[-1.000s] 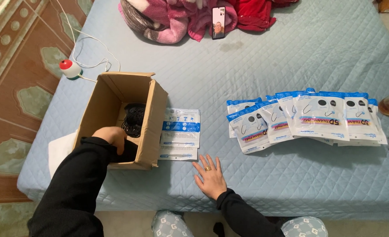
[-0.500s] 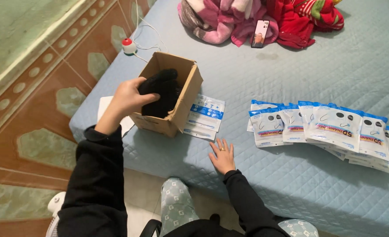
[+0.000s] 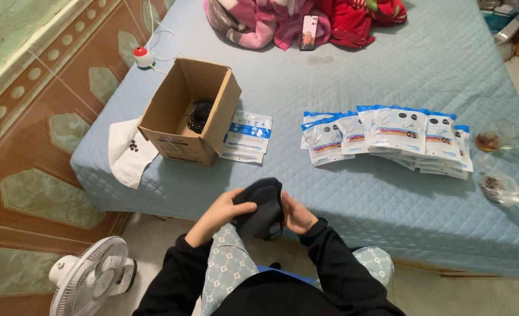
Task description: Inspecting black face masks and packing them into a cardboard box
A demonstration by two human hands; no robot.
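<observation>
A black fabric mask is held over my lap at the near edge of the bed. My left hand grips its left side and my right hand grips its right side. An open cardboard box stands on the blue quilted bed to the upper left, with more black items inside. Beside the box lie white and blue flat packets. A row of several overlapping packets stretches along the bed at the right.
A white cloth hangs off the bed's left corner. Pink and red blankets with a phone lie at the far side. Clear plastic bags sit at right. A white fan stands on the floor at lower left.
My left hand lifted a black mask out of the box and brought it down to my lap. My right hand left the bed and took hold of the mask too.
</observation>
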